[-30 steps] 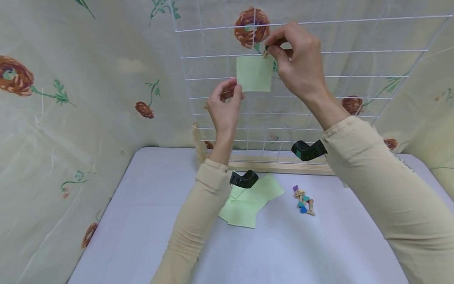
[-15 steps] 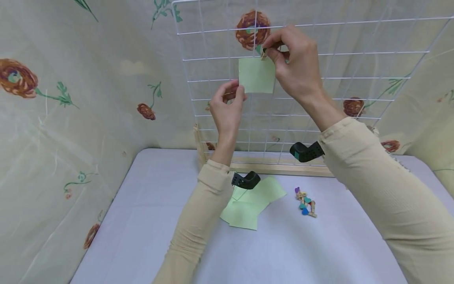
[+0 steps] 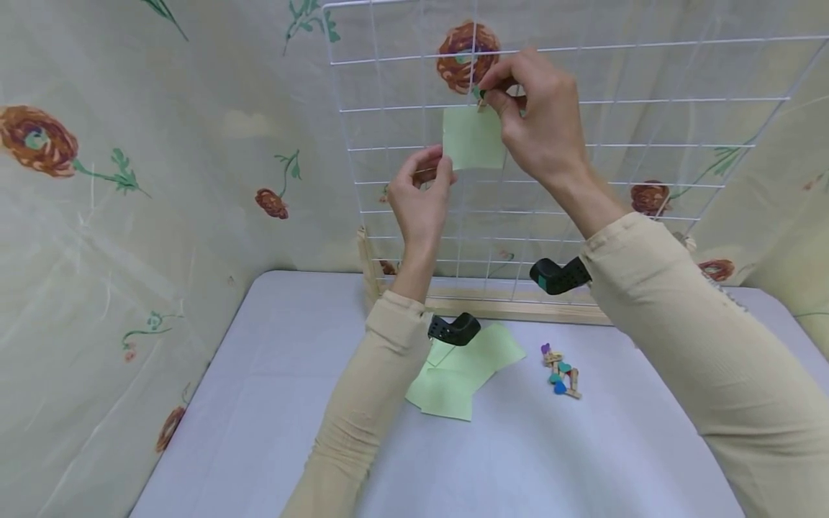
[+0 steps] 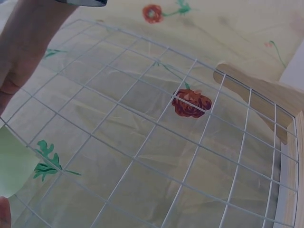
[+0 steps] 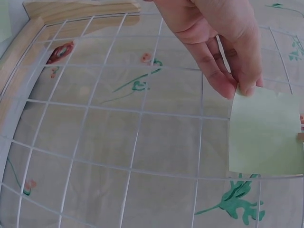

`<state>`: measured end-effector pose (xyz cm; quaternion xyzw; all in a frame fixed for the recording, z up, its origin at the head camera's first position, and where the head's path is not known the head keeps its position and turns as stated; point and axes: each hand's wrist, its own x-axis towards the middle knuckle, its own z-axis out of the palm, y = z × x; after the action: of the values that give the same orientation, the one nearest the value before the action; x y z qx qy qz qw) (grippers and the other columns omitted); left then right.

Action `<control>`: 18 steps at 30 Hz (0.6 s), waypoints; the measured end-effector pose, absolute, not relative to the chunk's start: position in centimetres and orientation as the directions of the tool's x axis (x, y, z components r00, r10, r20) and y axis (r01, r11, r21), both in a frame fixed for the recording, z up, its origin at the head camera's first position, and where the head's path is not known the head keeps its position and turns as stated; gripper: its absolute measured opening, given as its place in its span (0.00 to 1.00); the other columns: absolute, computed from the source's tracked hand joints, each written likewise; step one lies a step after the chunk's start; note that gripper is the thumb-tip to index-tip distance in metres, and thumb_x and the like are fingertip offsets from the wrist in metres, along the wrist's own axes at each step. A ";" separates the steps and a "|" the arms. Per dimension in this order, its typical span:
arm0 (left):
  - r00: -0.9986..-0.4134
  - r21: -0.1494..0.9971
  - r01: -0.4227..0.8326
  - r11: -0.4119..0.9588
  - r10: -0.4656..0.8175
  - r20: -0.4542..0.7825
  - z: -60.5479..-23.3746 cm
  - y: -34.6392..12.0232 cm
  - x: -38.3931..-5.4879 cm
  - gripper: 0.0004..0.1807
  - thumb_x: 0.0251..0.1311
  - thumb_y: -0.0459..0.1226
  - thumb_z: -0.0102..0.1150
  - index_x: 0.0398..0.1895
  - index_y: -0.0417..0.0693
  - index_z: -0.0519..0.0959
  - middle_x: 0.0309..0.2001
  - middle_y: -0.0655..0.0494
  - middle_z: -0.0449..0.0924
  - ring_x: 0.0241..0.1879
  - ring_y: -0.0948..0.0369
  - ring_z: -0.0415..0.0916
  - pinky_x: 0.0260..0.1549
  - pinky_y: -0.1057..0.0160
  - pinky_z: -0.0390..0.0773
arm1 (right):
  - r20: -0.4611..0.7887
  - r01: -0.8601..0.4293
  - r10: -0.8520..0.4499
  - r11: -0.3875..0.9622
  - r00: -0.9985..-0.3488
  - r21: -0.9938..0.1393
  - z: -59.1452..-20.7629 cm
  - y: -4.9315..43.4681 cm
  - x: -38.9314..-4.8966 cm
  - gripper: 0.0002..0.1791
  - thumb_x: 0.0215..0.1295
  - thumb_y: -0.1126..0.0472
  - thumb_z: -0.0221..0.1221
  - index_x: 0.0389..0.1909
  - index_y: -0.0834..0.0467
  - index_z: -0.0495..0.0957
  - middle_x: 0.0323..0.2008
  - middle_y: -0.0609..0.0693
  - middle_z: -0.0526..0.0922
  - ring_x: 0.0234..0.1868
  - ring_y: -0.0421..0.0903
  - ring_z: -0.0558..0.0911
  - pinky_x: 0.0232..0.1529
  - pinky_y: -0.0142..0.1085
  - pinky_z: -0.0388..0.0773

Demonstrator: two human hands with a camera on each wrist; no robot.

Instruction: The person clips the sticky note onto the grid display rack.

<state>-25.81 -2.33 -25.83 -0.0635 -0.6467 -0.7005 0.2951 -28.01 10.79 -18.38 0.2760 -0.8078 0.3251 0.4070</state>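
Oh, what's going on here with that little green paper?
A person's left hand pinches a green paper square by its lower left edge, in front of a white wire grid. The right hand pinches a small clip at its top edge; whether it grips the wire, I can't tell. More green papers and a cluster of clips lie on the table.

Pale lavender-white table point(image 3: 278, 432) seen, far corners rounded. Cream, creased floral fabric point(image 3: 214, 122) hung behind and along both sides. Large round rust-brown flower point(image 3: 39, 140), green-stemmed, shown upper left; similar rust-brown bloom point(image 3: 453, 72) shown top centre; smaller rust-brown flower point(image 3: 271, 203), green-stemmed, shown between, lower down.
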 end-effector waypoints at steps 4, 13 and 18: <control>-0.820 0.871 0.491 0.006 -0.333 0.465 -25.8 -2.4 -25.8 0.11 0.61 0.31 0.58 0.45 0.35 0.79 0.39 0.45 0.81 0.35 0.56 0.79 0.33 0.71 0.81 | 0.837 -0.708 -0.176 0.638 -0.518 -0.304 -18.4 10.6 -28.1 0.06 0.66 0.68 0.54 0.38 0.65 0.79 0.38 0.56 0.81 0.39 0.37 0.77 0.33 0.20 0.67; -0.817 0.867 0.498 -0.002 -0.335 0.468 -26.0 -2.6 -26.6 0.11 0.61 0.31 0.58 0.45 0.35 0.79 0.39 0.44 0.81 0.35 0.56 0.79 0.33 0.70 0.81 | 0.821 -0.696 -0.195 0.652 -0.536 -0.300 -18.0 10.2 -28.2 0.08 0.67 0.66 0.53 0.40 0.64 0.79 0.40 0.55 0.81 0.40 0.37 0.77 0.35 0.20 0.69; -0.810 0.861 0.508 0.023 -0.327 0.486 -27.6 -2.4 -28.5 0.12 0.61 0.36 0.60 0.45 0.41 0.80 0.39 0.48 0.81 0.35 0.59 0.79 0.33 0.71 0.81 | 0.823 -0.697 -0.178 0.643 -0.540 -0.318 -18.3 10.3 -28.3 0.07 0.66 0.67 0.54 0.39 0.64 0.79 0.38 0.55 0.81 0.39 0.37 0.77 0.34 0.21 0.68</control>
<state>-28.54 -2.41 -27.63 -0.0695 -0.6494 -0.6953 0.3001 -28.29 10.28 -18.26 0.2685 -0.8147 0.3260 0.3974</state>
